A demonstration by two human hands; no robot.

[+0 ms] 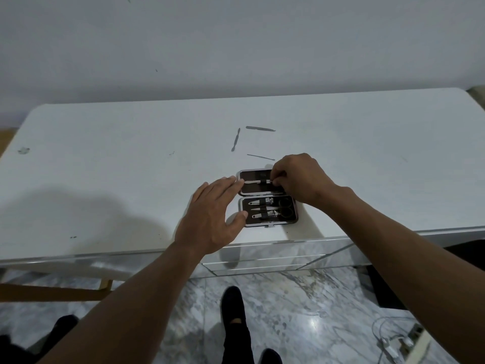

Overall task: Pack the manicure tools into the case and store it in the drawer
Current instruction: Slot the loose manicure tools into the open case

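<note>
case (256, 189) lies open by the near edge of the table (105, 179), right of centre, one half beyond the other. the near half holds two clippers (271, 213) and scissors (286, 207). the right hand (299, 179) pinches the right end of a slim tool (254, 181) lying across the far half under a strap. the left hand (210, 216) is spread flat, fingertips touching the case's left rim, thumb at the near half. farther off, three loose tools lie apart: a file (260, 128), a pusher (235, 140), a pick (260, 157).
</note>
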